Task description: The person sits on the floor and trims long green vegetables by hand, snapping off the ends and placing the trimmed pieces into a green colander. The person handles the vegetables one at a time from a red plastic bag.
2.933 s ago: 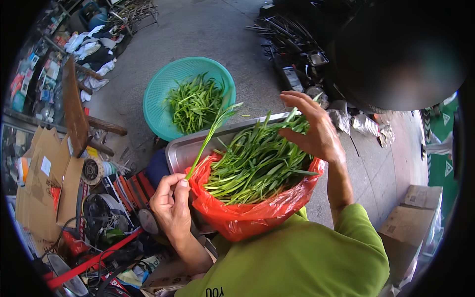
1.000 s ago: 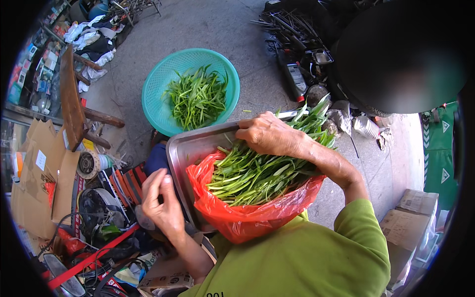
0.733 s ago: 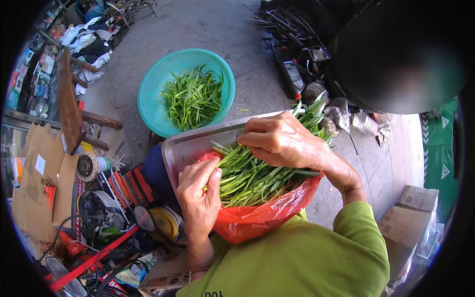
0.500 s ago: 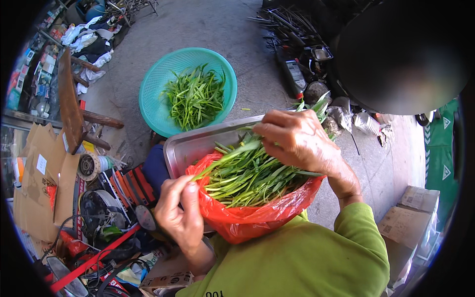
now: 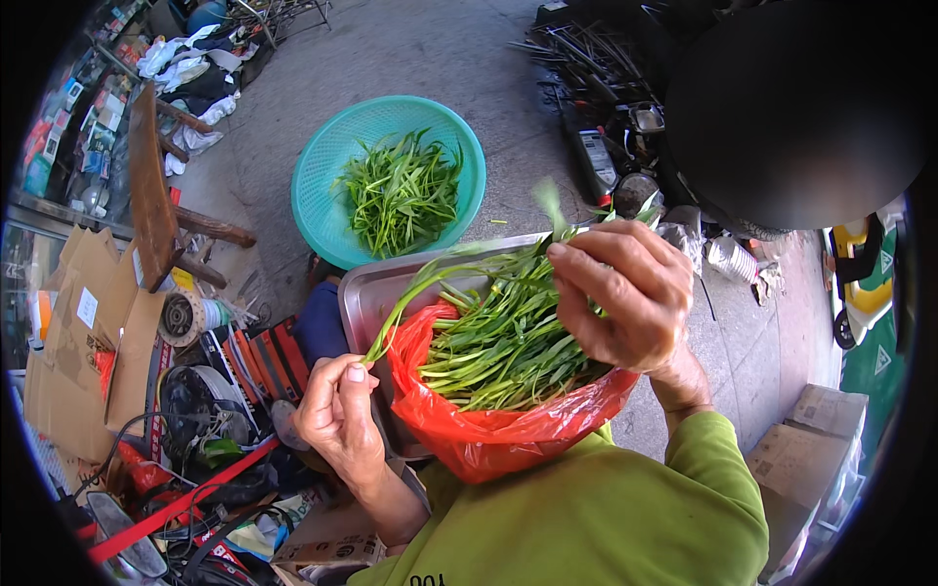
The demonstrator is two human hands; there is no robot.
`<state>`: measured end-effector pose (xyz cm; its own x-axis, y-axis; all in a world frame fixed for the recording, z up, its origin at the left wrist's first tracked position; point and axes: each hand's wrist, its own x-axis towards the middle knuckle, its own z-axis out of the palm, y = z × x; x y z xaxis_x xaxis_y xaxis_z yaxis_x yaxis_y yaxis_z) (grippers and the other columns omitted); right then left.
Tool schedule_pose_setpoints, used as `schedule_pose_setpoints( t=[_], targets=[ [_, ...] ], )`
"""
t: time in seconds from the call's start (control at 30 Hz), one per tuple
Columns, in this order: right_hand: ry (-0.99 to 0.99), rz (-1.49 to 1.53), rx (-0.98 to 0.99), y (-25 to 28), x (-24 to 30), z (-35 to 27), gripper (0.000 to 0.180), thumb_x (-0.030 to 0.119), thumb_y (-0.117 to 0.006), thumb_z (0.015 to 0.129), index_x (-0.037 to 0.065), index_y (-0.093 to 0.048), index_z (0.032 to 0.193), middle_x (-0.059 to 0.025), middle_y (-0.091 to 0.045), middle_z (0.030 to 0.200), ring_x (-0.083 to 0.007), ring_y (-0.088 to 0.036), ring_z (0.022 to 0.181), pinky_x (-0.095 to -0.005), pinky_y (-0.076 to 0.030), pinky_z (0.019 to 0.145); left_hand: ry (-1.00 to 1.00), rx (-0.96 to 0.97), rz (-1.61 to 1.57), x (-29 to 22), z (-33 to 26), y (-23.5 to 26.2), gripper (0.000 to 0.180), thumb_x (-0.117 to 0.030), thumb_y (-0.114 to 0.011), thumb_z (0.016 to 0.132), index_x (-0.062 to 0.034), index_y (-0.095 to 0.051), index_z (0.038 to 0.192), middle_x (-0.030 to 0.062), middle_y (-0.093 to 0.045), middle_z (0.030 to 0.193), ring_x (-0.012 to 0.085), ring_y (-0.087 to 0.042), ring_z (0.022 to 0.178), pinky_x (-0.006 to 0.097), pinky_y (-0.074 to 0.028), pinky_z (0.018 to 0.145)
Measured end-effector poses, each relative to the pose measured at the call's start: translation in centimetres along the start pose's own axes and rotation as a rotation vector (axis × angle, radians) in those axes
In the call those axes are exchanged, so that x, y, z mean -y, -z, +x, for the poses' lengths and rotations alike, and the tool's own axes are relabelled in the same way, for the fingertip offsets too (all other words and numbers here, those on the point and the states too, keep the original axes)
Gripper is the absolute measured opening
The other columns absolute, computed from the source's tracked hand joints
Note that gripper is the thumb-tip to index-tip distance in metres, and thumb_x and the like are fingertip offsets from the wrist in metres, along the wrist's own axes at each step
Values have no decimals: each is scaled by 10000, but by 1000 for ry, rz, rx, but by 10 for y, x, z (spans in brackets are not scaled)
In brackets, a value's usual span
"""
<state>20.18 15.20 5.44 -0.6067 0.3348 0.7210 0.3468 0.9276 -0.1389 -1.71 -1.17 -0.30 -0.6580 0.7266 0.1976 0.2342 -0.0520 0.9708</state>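
While clutter rings one paved floor (image 5: 264, 137), two heaps of greens (image 5: 498, 361) sit apart

Beyond the floor's bare middle, one brown wooden seat (image 5: 154, 205) stands at the left, its legs pointing inward. Two cardboard boxes (image 5: 796, 464) lie at the right, one behind the other. One shallow metal tray (image 5: 363, 303) shows in front of the person, part of it hidden under one red plastic bag (image 5: 508, 435). Just past the tray's far rim is one teal mesh basket (image 5: 318, 176).

Each heap has its own holder: the larger fills the open bag, close to the person's green shirt (image 5: 606, 518), and the smaller heap (image 5: 405, 195) lies in the basket. Its stems are too tangled to count.

Two hands are raised, one on each side of the bag. The left hand (image 5: 342, 415) pinches the lower end of at least one long stem (image 5: 394, 317) between thumb and fingers, at the bag's left edge. The right hand (image 5: 630, 293) is half curled above the right part of the larger heap, near the stem's leafy end; I cannot tell whether it grips anything. One tiny green scrap (image 5: 498, 222) lies on the floor beyond the tray.
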Motion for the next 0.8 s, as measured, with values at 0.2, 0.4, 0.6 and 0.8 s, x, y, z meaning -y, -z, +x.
schedule_pose_setpoints(
  t=[0.2, 0.4, 0.6, 0.8],
  targets=[
    [128, -88, 85, -8, 16, 12, 312, 148, -711, 624, 38, -705, 916, -78, -641, 956, -224, -607, 867, -491, -485, 860, 27, 88, -42, -10, -2, -11, 85, 12, -602, 900, 83, -644, 920, 61, -587, 754, 103, -556, 659, 219, -429, 594],
    [118, -2, 113, -30, 7, 0, 299, 102, -744, 607, 17, -688, 887, -44, -593, 851, -205, -576, 789, -519, -459, 909, 116, 194, -174, -16, -6, -22, 127, -30, -589, 902, 82, -649, 914, 74, -607, 768, 106, -554, 663, 225, -427, 640],
    [88, 65, 89, -38, 0, -9, 266, 62, -742, 570, 30, -668, 823, -42, -611, 787, -208, -584, 771, -486, -468, 900, 216, 236, -338, -13, -2, -23, 150, -53, -593, 923, 87, -648, 924, 95, -633, 802, 115, -553, 667, 236, -424, 649],
    [-611, 559, -109, -29, -19, -9, 46, 16, -626, 757, 16, -668, 776, -23, -642, 719, -137, -578, 697, -308, -485, 736, 109, 172, -182, -15, -6, -26, 158, -67, -609, 929, 87, -642, 914, 83, -631, 748, 97, -543, 619, 229, -429, 600]
  ],
)
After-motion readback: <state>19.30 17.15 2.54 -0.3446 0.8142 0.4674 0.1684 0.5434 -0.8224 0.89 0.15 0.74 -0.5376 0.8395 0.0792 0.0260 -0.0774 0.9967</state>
